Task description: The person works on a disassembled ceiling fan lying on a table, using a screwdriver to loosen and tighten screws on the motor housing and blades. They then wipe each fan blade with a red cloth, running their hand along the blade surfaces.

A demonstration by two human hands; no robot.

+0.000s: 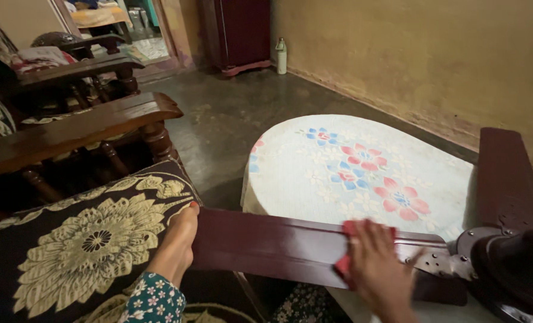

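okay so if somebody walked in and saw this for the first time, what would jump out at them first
Most striking is the dark maroon ceiling fan lying on the round table with its flowered cloth, one long blade reaching left across the foreground. The right hand presses a red cloth onto that blade, while the left hand steadies its far tip. At lower left, a black cushion with a large cream flower lies on a wooden chair.

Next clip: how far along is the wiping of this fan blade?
Midway, by the look of it. The right hand presses a red cloth onto the dark maroon blade near the hub, while the left hand steadies its tip. The stretch between looks glossy. The second blade lies untouched; whether it is clean cannot be told.
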